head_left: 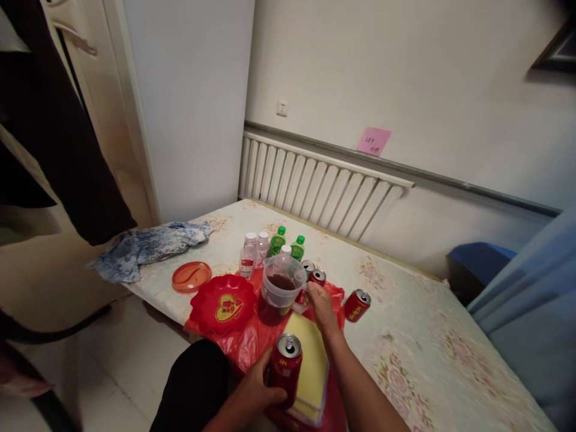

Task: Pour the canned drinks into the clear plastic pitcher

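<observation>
My left hand (pixel 263 387) is wrapped round an opened red drink can (pixel 287 367), upright over a yellow folded cloth or pad (pixel 310 336). The fingers of my right hand (pixel 317 300) close on the handle of a clear plastic measuring jug (pixel 272 300), which holds a dark brown liquid and tilts slightly. Left of the jug lies a red scalloped plate (pixel 204 309) with a gold heart design. Behind the jug stand clear bottles with white caps (pixel 247 264), green-capped bottles (pixel 278 243) and opened cans (pixel 318 276). Another red can (pixel 357 305) stands to the right.
A red plastic bag (pixel 243 351) lies under the things on the flower-patterned table cover (pixel 405 366). An orange round lid or dish (pixel 191 277) and a blue-white cloth (pixel 153 249) lie at the left. A radiator (pixel 315 186) runs along the wall; a blue curtain (pixel 535 318) hangs at the right.
</observation>
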